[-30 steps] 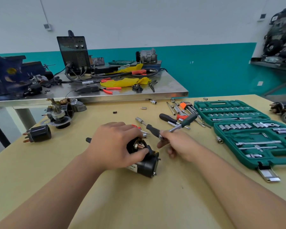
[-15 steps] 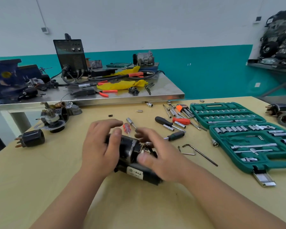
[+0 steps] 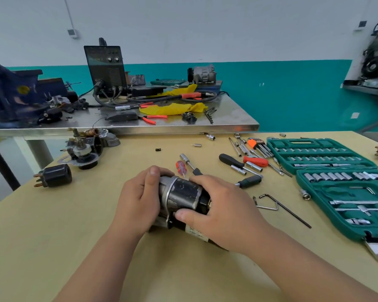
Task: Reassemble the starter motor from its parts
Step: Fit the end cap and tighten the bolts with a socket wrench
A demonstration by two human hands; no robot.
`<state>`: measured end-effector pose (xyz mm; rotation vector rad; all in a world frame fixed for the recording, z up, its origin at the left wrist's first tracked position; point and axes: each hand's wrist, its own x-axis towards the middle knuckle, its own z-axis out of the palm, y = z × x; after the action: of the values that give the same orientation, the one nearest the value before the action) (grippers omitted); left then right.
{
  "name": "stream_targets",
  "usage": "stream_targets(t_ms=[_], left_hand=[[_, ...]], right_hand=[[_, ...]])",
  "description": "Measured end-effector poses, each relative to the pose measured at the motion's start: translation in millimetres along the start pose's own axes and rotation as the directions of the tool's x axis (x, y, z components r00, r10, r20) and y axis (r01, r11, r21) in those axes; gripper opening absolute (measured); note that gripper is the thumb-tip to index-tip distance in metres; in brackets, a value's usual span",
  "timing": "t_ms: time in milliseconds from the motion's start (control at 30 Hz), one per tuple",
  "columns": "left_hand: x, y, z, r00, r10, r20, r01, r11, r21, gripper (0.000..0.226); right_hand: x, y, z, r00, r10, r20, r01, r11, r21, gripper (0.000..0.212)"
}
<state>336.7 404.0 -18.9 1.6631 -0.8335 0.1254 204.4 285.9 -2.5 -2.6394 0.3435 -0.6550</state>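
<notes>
Starter motor [image 3: 183, 196] lies on its side on the tabletop [image 3: 52, 236], near the middle. Left hand [image 3: 138, 200] has its grip curled round the silver end; right hand [image 3: 225, 211] grips the black end. Red-handled screwdriver [image 3: 181, 167] lies just behind, green socket case [image 3: 334, 191] to the right.

1 head camera, looking down, near table [image 3: 52, 236]

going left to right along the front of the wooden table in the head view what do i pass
black pronged cap → left hand → starter motor → right hand → bent hex key → green socket case
</notes>
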Motion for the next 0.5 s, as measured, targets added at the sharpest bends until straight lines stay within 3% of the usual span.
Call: stream_targets(t_ms=[233, 500], left_hand=[[-1.6, -0.1, -2.1, 0.993, -0.098, 0.065, 0.106, 0.987, -0.121, 0.042], [-6.2, 2.6, 10.5, 0.998, -0.053, -0.024, 0.052, 0.998, -0.035, 0.038]], right_hand=[[-2.2, 6.1, -7.4, 0.999, 0.001, 0.037, -0.001, 1.0, 0.006, 0.073], [1.1, 4.0, -7.6, 1.0, 0.01, -0.001, -0.01, 1.0, -0.003, 0.068]])
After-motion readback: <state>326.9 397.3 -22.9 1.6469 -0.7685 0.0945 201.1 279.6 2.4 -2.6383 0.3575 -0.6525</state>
